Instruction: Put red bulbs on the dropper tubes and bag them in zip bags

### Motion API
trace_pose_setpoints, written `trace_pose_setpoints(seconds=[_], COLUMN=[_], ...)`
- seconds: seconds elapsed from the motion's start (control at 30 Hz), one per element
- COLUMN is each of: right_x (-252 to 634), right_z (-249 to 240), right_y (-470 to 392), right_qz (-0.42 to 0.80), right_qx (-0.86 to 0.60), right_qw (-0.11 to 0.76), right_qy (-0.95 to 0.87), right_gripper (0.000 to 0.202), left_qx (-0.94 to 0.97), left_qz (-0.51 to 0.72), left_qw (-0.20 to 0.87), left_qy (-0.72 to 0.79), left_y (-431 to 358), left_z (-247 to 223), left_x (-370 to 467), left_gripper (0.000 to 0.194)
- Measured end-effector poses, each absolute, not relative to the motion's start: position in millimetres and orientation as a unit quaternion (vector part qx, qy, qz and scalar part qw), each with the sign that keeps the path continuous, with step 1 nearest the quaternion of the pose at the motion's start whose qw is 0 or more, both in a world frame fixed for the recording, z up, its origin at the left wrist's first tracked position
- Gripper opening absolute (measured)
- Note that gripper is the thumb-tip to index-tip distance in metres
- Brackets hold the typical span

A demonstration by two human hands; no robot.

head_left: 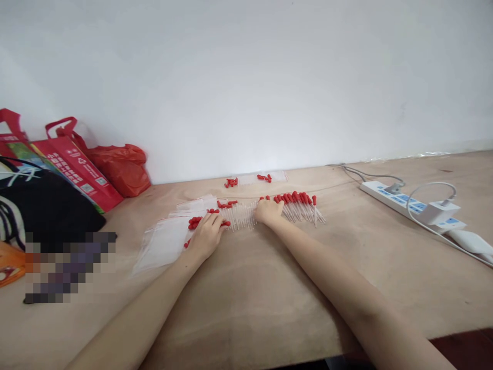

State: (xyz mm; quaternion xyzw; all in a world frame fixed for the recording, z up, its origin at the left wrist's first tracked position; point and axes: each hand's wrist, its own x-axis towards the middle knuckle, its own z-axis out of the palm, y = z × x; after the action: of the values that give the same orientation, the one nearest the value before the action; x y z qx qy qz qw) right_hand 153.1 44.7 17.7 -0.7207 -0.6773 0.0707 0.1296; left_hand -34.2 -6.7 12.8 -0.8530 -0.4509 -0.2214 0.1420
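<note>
Both forearms reach out over the plywood counter (pixel 269 288). Left hand (pixel 206 237) lies flat, fingers spread, on the left end of a row of red-bulb glass droppers (pixel 246 215); grip open, pressing, not holding. Right hand (pixel 268 209) rests on the row's middle, fingers curled; can't tell if it pinches one. More droppers (pixel 302 205) fan out just right of it. Clear zip bags (pixel 165 239) lie left, touching the row. Judgement: light, thin, brittle tubes that roll; take them by the rubber bulb. Farther back: loose red bulbs (pixel 231 182), power strip (pixel 408 203), red bags (pixel 115 167).
</note>
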Motion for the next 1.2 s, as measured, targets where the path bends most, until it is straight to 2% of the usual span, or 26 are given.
trace_pose_setpoints(seconds=[0.13, 0.27, 0.43, 0.6, 0.73, 0.97, 1.2], right_x=[156.7, 180.3, 225.4, 247.7, 240.5, 229.7, 228.4], right_z=[20.5, 20.4, 0.9, -13.8, -10.6, -9.4, -9.2], right_y=[41.3, 29.5, -5.9, -40.0, -46.7, -47.6, -48.6], right_qz=[0.075, 0.072, 0.024, -0.066, -0.069, -0.048, -0.046], right_qx=[-0.712, -0.676, -0.505, -0.422, -0.400, -0.382, -0.373], right_qw=[0.138, 0.168, 0.294, 0.279, 0.275, 0.284, 0.295], right_qy=[-0.684, -0.714, -0.812, -0.860, -0.871, -0.878, -0.878], right_gripper=[0.023, 0.026, 0.018, 0.025, 0.026, 0.027, 0.027], left_qx=[-0.848, -0.844, -0.841, -0.821, -0.827, -0.873, -0.875], left_qz=[-0.286, -0.343, -0.352, -0.339, -0.344, -0.316, -0.313], left_qw=[0.077, 0.025, -0.088, -0.180, -0.129, -0.027, -0.026], left_qy=[-0.440, -0.412, -0.401, -0.422, -0.425, -0.371, -0.369], left_y=[-14.5, -27.6, -39.1, -37.1, -38.2, -39.3, -39.3], left_z=[9.8, 11.3, 9.2, -0.4, 1.1, 1.9, 1.4], left_x=[-27.5, -14.8, 0.6, 7.1, 9.8, 12.8, 14.3], left_gripper=[0.009, 0.020, 0.006, 0.004, 0.021, 0.018, 0.017])
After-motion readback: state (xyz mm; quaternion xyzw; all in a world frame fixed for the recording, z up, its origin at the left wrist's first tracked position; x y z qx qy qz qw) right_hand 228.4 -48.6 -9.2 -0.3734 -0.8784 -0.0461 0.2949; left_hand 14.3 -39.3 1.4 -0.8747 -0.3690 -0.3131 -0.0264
